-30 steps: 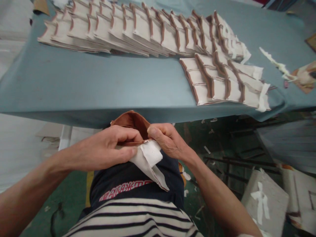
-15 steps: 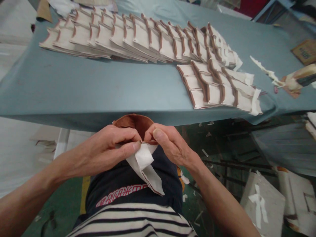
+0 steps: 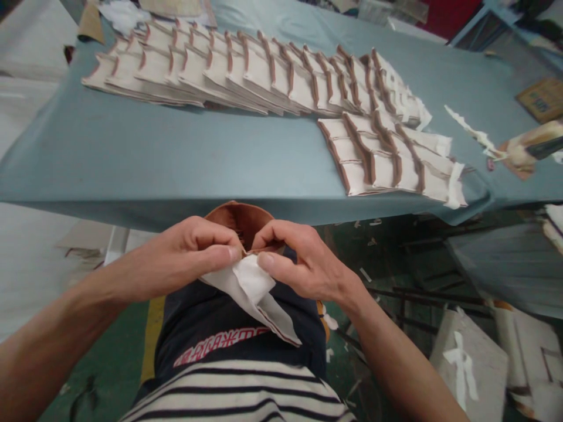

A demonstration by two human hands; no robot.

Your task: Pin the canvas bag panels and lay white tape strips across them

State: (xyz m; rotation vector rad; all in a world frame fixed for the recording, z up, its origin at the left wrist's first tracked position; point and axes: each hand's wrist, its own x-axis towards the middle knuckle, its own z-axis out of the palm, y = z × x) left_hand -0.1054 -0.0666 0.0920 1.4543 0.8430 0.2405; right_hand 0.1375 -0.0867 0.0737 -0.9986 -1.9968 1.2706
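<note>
Over my lap, below the table edge, my left hand (image 3: 185,258) and my right hand (image 3: 299,261) both pinch a brown-and-white fabric piece (image 3: 250,281). Its brown part curves up between my fingers. A white flap with a stitched edge hangs down over my dark shorts. My fingertips meet at the seam in the middle. On the grey-blue table (image 3: 176,158) lie two rows of finished white pieces with brown edging, a long overlapping row (image 3: 246,73) at the back and a shorter one (image 3: 387,158) at the right front.
White scraps (image 3: 472,132) and a brown-handled object (image 3: 528,149) lie at the table's right end. Cardboard boxes (image 3: 470,363) stand on the green floor at lower right. Metal bars run under the table. Small white offcuts litter the floor.
My right thumb has slid down onto the white flap and the fingers have re-pinched the seam. The view has shifted slightly; the piece stays over my lap.
</note>
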